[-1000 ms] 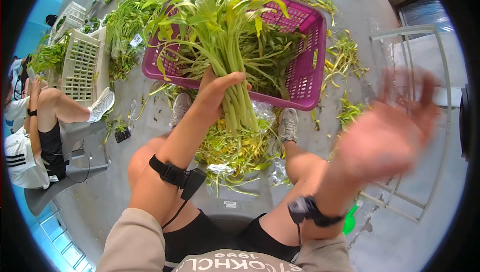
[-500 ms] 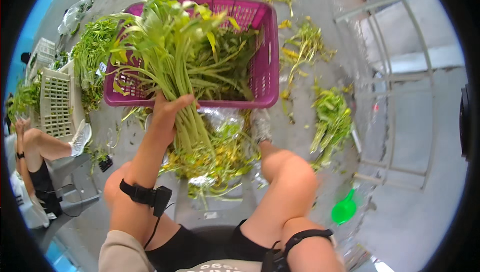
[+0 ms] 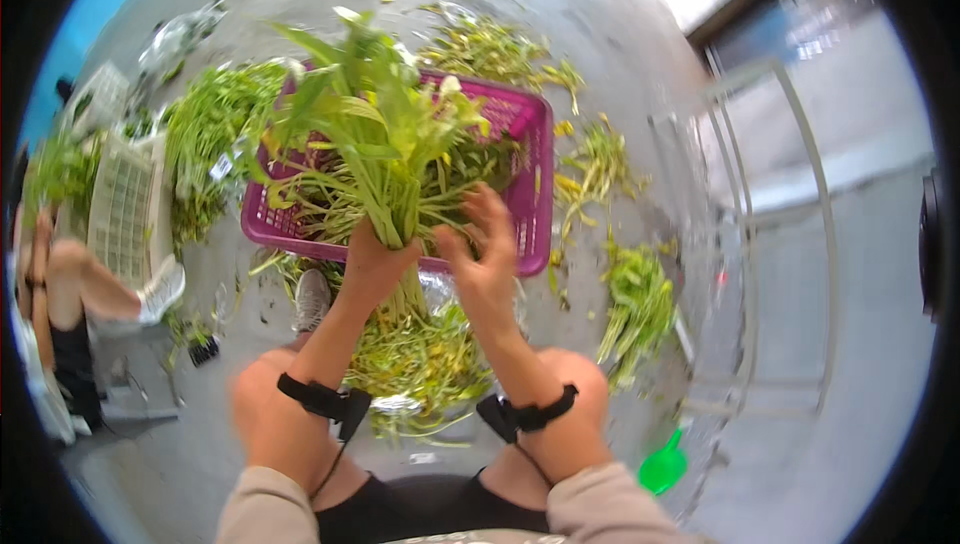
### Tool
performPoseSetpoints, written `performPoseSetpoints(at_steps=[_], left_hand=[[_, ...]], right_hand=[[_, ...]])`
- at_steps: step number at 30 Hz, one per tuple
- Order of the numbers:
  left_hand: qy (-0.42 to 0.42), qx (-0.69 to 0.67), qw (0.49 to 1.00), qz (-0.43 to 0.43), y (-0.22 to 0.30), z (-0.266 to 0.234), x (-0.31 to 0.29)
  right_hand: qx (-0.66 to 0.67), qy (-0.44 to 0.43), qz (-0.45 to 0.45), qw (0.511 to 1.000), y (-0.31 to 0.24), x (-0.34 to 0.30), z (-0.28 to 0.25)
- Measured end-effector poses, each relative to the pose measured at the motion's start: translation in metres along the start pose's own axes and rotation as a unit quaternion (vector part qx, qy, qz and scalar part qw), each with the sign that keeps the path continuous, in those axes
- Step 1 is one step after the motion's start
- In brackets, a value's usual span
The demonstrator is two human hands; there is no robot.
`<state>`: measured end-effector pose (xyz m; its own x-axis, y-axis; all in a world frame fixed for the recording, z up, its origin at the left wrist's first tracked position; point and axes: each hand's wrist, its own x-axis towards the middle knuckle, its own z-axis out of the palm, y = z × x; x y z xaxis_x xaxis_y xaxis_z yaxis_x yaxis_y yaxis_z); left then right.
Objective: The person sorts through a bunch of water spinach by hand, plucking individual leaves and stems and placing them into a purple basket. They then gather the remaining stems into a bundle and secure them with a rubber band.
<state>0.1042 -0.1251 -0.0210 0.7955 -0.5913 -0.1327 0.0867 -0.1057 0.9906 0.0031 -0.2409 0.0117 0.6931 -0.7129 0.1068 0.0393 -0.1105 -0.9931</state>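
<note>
My left hand (image 3: pixel 376 262) is closed around the stems of a bunch of leafy greens (image 3: pixel 385 134), which stands upright with its leaves away from me. Just right of the stems, my right hand (image 3: pixel 483 252) is raised with its fingers apart, holding nothing. Behind both hands sits a purple plastic basket (image 3: pixel 535 189), with more leafy greens (image 3: pixel 330 209) in it. Below my hands, between my legs, lies a heap of yellowed leaves and stems (image 3: pixel 425 364). The held bunch hides part of the basket.
Loose greens (image 3: pixel 635 304) and yellow trimmings (image 3: pixel 595 169) lie on the floor to the right, beside a green plastic scoop-like thing (image 3: pixel 664 466) and a metal frame (image 3: pixel 825 234). At left, another person's leg (image 3: pixel 105 289) is near a pale crate (image 3: pixel 125 204) and piled greens (image 3: pixel 215 134).
My right hand has come up from beside my right knee to the bunch. My left hand still holds the bunch, now more upright and further right. The view has shifted somewhat.
</note>
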Motion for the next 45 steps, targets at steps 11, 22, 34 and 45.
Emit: performPoseSetpoints(at_steps=[11, 22, 34, 45], left_hand=[[-0.006, -0.042, 0.996, 0.080, -0.031, 0.003, -0.003], [-0.047, 0.323, 0.886, 0.329, -0.001, 0.024, -0.012], [-0.071, 0.269, 0.900, 0.336, 0.014, 0.011, -0.020], [-0.029, 0.176, 0.937, 0.300, 0.001, 0.012, -0.010]], right_hand=[[0.232, -0.095, 0.091, 0.964, 0.048, -0.022, 0.025], [0.068, -0.061, -0.011, 0.996, 0.043, 0.002, 0.022], [0.151, -0.062, 0.059, 0.985, 0.021, 0.017, 0.002], [0.295, -0.056, 0.231, 0.925, 0.024, 0.028, -0.028]])
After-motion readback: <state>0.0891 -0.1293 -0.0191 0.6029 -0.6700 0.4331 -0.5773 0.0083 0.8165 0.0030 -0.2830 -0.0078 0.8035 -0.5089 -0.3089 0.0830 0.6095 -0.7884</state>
